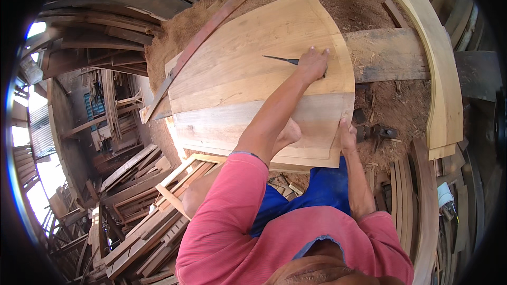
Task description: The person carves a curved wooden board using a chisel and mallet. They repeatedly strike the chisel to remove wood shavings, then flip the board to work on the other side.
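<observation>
In the head view, the left hand (312,66) is closed around the handle of a slim dark tool (280,59), though the undersides of the fingers are hidden and how tightly they press cannot be told. The pale wooden panel (227,74) lies directly beneath that hand and spreads mostly to its left; its scalloped edge curves past just to the right of the knuckles.

The relation that seems to count most is between tool and edge. The blade points left, inward over the panel and away from the scalloped side, roughly along the grain, while the handle end lies toward the curve. The panel's long axis also runs left to right, rising slightly toward the right.

The right hand (347,134) is at the near end of that same edge, thumb uppermost and touching the wood; its other fingers are out of sight, so whether it clasps the panel cannot be told. The left is much the nearer to the tool. A bare foot (288,133) rests on the panel between the left forearm and the near side.
</observation>
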{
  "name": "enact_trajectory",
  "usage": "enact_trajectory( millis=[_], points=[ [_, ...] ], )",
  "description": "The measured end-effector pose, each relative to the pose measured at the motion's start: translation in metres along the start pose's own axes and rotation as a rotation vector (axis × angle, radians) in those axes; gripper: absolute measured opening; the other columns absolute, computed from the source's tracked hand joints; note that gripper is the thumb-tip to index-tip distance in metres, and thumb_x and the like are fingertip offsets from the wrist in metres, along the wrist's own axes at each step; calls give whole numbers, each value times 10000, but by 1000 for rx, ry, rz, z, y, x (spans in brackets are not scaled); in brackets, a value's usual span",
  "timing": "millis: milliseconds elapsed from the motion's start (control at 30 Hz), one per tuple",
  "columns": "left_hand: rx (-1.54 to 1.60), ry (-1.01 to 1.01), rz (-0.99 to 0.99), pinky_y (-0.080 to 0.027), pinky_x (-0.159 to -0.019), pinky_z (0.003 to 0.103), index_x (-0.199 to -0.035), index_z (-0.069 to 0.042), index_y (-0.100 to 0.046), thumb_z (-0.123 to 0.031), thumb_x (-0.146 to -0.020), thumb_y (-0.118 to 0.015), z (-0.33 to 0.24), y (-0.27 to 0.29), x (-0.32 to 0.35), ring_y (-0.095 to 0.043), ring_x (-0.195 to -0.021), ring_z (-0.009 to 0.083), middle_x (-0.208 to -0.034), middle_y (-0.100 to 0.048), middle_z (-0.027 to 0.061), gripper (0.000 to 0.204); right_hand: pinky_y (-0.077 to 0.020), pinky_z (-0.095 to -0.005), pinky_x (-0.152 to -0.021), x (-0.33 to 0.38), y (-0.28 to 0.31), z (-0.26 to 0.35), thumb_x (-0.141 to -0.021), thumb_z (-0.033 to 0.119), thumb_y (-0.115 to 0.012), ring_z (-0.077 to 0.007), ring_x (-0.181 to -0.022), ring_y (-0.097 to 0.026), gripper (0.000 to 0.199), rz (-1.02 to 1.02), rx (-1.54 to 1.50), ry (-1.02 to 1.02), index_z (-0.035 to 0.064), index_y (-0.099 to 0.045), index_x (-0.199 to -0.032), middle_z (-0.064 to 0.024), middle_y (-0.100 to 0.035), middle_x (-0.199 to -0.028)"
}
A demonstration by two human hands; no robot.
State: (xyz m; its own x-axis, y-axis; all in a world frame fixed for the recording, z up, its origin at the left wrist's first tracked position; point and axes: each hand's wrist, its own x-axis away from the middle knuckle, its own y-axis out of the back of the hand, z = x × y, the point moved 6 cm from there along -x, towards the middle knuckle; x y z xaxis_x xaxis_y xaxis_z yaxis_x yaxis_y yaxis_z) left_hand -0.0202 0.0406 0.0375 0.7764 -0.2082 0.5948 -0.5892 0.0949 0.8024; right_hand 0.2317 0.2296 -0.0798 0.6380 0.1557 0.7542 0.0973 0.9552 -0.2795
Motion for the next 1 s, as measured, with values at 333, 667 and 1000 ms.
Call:
enact_trajectory(
  millis=[333,667,1000],
  points=[
    [130,5,298,-535,-978,476,-1574,-136,-421,-229,-803,-856,-10,45,14,-630,-1203,399,-1195,-707,206,891,-522,-338,-975,55,-3,-134,-1083,400,-572,-170,-1096,-651,507,-8,-116,-117,-32,-603,-1346,-87,-698,-1238],
    [122,246,-160,-486,-1125,412,-1628,-166,-335,-371,-734,-928,90,63,-102,-535,-1370,399,-1495,-545,217,1093,-497,-325,-973,-18,-23,49,-1061,365,-594,-178,-1090,-649,500,223,-235,161,-48,-604,-1343,-102,-711,-1220],
    [274,149,-119,-525,-1058,370,-1539,-102,-493,-311,-690,-978,95,66,-117,-665,-1247,274,-1334,-701,149,999,-506,-324,-735,-22,-25,82,-1056,269,-573,-162,-773,-635,377,68,-2,224,-48,-662,-1238,-121,-701,-853]
  ],
)
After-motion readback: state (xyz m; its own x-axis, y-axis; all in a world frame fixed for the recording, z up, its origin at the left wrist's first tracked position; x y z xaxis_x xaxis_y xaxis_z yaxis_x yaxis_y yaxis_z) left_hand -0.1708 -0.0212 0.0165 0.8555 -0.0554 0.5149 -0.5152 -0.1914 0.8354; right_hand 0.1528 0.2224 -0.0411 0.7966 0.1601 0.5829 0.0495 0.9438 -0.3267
